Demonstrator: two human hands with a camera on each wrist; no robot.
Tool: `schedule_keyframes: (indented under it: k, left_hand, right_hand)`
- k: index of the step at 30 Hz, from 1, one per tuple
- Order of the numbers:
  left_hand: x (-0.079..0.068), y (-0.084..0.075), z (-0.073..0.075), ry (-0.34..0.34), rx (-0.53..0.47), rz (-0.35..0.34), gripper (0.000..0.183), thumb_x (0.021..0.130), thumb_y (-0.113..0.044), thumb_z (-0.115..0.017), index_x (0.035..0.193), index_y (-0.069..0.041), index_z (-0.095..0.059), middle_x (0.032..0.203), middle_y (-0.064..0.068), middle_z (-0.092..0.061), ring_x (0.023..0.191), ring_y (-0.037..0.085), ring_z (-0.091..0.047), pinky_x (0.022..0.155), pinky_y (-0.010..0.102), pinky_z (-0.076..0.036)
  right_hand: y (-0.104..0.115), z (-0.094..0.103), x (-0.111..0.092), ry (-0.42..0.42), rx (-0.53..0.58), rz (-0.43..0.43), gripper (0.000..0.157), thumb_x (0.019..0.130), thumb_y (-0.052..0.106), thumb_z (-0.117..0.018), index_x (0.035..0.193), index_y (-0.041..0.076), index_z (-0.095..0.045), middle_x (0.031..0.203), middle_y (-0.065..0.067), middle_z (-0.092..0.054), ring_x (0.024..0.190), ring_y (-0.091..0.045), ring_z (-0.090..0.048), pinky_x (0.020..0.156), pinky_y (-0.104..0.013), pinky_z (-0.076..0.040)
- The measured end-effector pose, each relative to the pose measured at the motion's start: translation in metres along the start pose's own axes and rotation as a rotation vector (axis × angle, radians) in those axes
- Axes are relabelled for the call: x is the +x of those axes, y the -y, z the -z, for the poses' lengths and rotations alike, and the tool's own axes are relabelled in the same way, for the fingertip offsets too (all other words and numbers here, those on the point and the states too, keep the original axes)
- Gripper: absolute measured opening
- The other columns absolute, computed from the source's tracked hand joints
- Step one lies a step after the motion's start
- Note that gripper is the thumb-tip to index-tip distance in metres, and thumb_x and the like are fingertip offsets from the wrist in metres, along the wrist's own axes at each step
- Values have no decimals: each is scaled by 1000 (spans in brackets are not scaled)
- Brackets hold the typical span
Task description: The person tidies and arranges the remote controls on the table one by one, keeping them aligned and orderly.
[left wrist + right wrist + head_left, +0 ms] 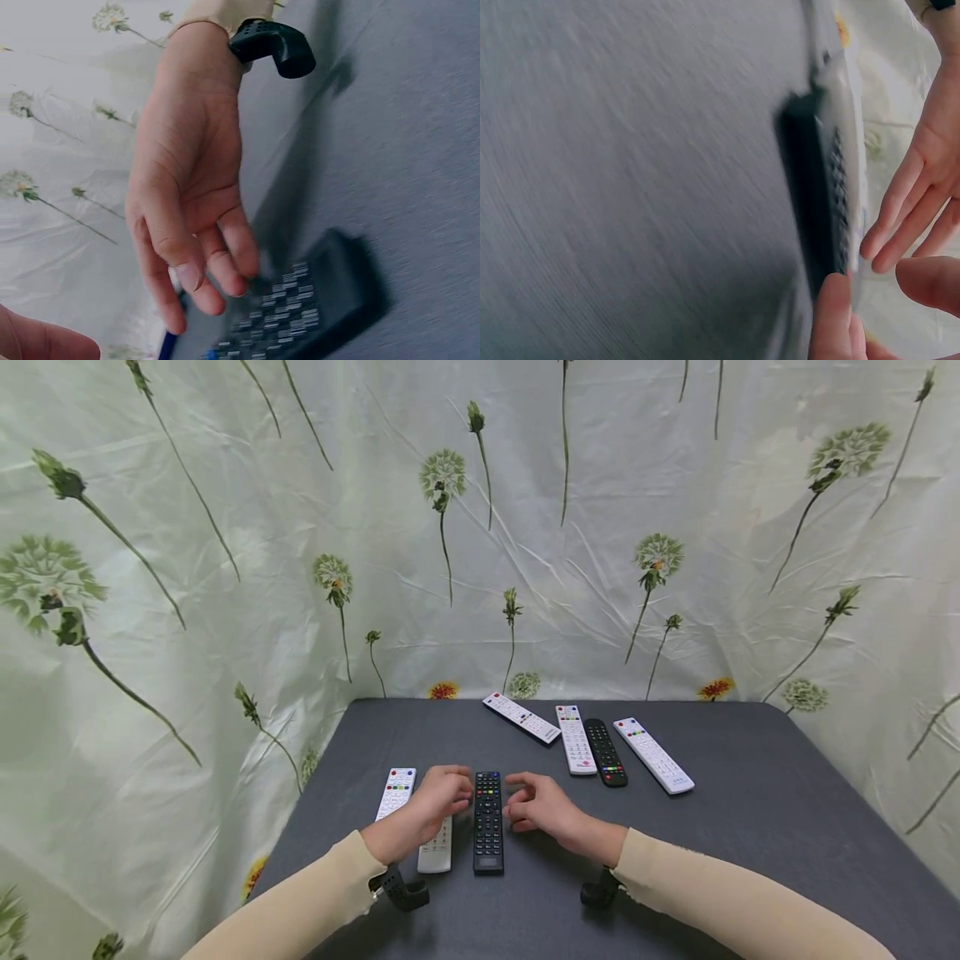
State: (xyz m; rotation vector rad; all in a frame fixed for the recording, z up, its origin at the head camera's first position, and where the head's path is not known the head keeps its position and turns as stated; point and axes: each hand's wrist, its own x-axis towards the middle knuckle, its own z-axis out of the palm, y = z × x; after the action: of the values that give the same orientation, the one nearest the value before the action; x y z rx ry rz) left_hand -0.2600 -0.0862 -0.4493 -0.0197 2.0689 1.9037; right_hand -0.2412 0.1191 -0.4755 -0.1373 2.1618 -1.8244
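A black remote control lies lengthwise on the dark tabletop between the two hands. My left hand hovers at its left side with loosely bent fingers, over a white remote that it partly covers. On the other side, my right hand has its fingers relaxed and pointing at the black remote. Nothing is held in either hand. The left wrist view shows the right hand across the black remote, thumb and fingers apart. In the right wrist view, a right fingertip overlaps the black remote's side.
Another white remote lies farther left, partly behind the left forearm. Toward the back are white remotes, one slanted, one nearly straight and one at the right, plus a black one. A flower-print cloth hangs behind the table.
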Motion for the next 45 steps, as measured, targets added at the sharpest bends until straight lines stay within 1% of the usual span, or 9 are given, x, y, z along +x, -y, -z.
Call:
schedule_keyframes:
  k: [4, 10, 17, 21, 25, 29, 34, 40, 45]
  left_hand:
    - [16, -17, 3, -8, -11, -47, 52, 92, 3, -49, 143, 10, -47, 143, 31, -46, 126, 44, -50, 105, 49, -46]
    - [51, -39, 7, -16, -71, -85, 49, 93, 3, -49, 142, 7, -50, 145, 27, -47, 132, 44, -46, 108, 47, -44]
    - [99, -55, 11, -58, -126, -91, 45, 94, 1, -51, 139, 4, -54, 148, 22, -45, 123, 35, -52, 109, 47, -42]
    - [123, -60, 12, -70, -187, -94, 44, 95, -1, -52, 140, 4, -54, 146, 24, -47, 124, 37, -52, 111, 48, -40]
    - [140, -59, 13, -53, -251, -94, 46, 100, -7, -51, 145, 4, -46, 143, 27, -48, 132, 43, -46, 112, 49, -38]
    - [156, -54, 14, -23, -313, -67, 51, 104, -12, -47, 151, 3, -35, 149, 30, -39, 138, 46, -38, 114, 50, -35]
    - [174, -47, 10, 5, -362, -50, 52, 107, -15, -38, 155, 3, -30, 156, 31, -28, 142, 45, -32, 117, 50, -31]
    - [190, -36, 3, -8, -375, -35, 52, 108, -19, -37, 156, 1, -30, 158, 27, -28, 143, 41, -31, 116, 49, -32]
    - [196, -28, -2, -33, -361, -43, 53, 107, -20, -38, 156, 0, -31, 159, 26, -28, 146, 38, -28, 115, 48, -35]
  right_hand:
    - [12, 13, 9, -32, -33, 33, 55, 91, -1, -65, 142, -8, -47, 100, -14, -66, 91, -26, -67, 80, -45, -60]
    - [25, 33, 24, -85, -55, 82, 51, 92, -3, -63, 140, -8, -49, 101, -17, -66, 110, -44, -63, 89, -52, -56]
    - [39, 57, 42, -171, -180, 94, 51, 92, 2, -68, 140, -4, -52, 110, -21, -63, 105, -37, -65, 89, -48, -57]
    - [43, 69, 49, -214, -261, 83, 53, 93, 4, -69, 143, 1, -52, 118, -21, -62, 106, -37, -65, 90, -47, -56]
    - [41, 79, 57, -243, -313, 82, 54, 94, 5, -69, 145, 3, -51, 125, -24, -60, 106, -36, -65, 89, -45, -57]
    - [36, 89, 67, -257, -350, 95, 52, 95, 7, -68, 145, 4, -52, 132, -27, -58, 106, -32, -65, 88, -45, -57]
    - [29, 99, 73, -271, -397, 107, 54, 95, 10, -69, 146, 8, -52, 133, -25, -58, 103, -35, -67, 87, -48, -57]
    - [19, 106, 77, -273, -459, 115, 56, 95, 11, -70, 147, 7, -50, 133, -24, -58, 102, -34, -68, 82, -42, -58]
    - [12, 109, 83, -285, -539, 139, 57, 93, 12, -71, 146, 7, -51, 133, -23, -58, 109, -33, -64, 81, -42, -58]
